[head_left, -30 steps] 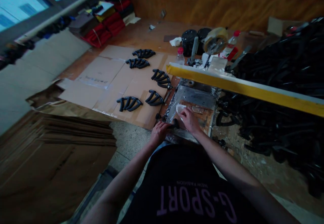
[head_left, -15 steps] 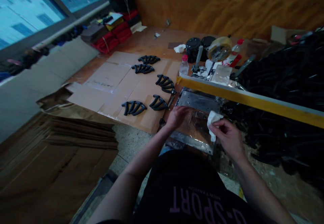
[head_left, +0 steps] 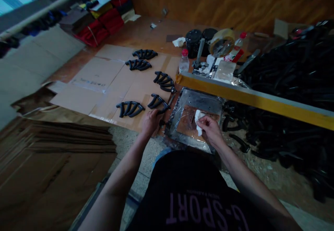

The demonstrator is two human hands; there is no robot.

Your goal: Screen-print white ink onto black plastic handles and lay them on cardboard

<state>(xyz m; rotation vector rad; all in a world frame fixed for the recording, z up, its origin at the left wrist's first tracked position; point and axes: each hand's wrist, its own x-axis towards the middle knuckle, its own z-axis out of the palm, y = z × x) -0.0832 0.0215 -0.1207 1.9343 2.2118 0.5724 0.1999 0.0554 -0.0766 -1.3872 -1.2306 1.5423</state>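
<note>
My left hand [head_left: 150, 121] is at the front right edge of the cardboard, its fingers closed on a black curved handle-like part [head_left: 164, 110]. That part lies against a small row of similar black parts [head_left: 156, 100]. Another row of black curved parts [head_left: 130, 108] is just left of the hand. In my right hand [head_left: 211, 128], a crumpled white cloth [head_left: 199, 121] is pinched between thumb and fingers. The cloth hangs over a plastic-covered board [head_left: 188, 138] with a brown middle.
A yellow-edged bar [head_left: 247, 100] crosses above the board. Behind it stand a bottle with a red cap [head_left: 184, 62], black jars [head_left: 193, 41] and a tape roll [head_left: 222, 43]. A large heap of black parts [head_left: 292, 95] fills the right side. Flat cardboard [head_left: 65, 154] is stacked at lower left.
My left hand has moved left from over the board to the cardboard, with a black part now showing at its fingers. My right hand has brought the cloth left over the board.
</note>
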